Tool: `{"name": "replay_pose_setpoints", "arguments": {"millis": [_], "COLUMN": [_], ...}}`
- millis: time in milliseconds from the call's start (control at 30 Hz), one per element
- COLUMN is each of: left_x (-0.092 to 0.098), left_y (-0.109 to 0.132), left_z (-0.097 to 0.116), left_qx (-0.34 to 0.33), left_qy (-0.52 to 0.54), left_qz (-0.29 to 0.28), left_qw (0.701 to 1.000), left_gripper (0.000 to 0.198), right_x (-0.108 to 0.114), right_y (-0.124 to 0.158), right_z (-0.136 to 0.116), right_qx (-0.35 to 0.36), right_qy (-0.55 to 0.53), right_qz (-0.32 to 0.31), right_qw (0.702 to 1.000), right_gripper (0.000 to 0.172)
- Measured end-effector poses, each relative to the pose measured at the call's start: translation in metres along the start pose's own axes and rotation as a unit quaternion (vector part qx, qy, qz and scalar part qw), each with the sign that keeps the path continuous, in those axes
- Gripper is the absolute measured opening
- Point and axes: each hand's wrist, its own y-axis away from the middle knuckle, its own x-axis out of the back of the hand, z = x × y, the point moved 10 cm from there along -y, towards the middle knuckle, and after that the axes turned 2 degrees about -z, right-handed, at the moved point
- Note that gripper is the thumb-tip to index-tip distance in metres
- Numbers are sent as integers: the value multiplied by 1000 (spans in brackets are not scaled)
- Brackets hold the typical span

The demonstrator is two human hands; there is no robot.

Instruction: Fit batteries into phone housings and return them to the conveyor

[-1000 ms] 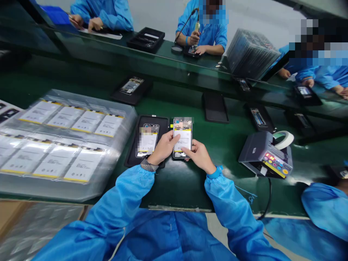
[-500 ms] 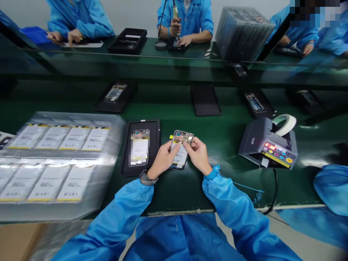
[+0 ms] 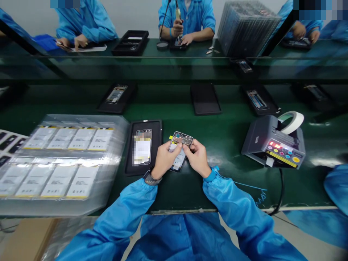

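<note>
Left hand (image 3: 163, 159) and right hand (image 3: 198, 157) are both gripping an opened silver-framed phone body with a white battery (image 3: 179, 150), holding it above the green bench mat (image 3: 223, 137). Its long axis is tilting, top end pointing away and rightward, beside a black tray (image 3: 157, 125).

1. This is looking like an electronics assembly line in a factory: a long green workbench (image 3: 231, 137) is running between facing rows of workers.
2. People in matching blue smocks (image 3: 190, 14) are sitting opposite, one working with a powered screwdriver (image 3: 178, 16).
3. Black carrier trays (image 3: 144, 146) with opened phones are lying along the bench.
4. Clear trays of batteries (image 3: 62, 159) and a tape dispenser machine (image 3: 273, 143) are standing ready.
</note>
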Motion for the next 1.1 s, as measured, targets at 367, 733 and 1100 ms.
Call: {"name": "replay_pose_setpoints", "arguments": {"millis": [367, 733, 1100], "left_x": [17, -77, -124], "left_y": [-43, -261, -292], "left_z": [-2, 72, 65], "left_qx": [105, 120, 141], "left_qy": [149, 14, -110], "left_qz": [-120, -69, -132], "left_qw": [976, 990, 975], "left_gripper": [57, 22, 34], "right_x": [19, 4, 3], "right_y": [-21, -27, -25], "right_z": [32, 21, 18], "right_qx": [-63, 82, 101], "right_qy": [-82, 175, 229], "right_qz": [83, 76, 68], "right_qw": [991, 978, 966], "right_gripper": [45, 12, 15]}}
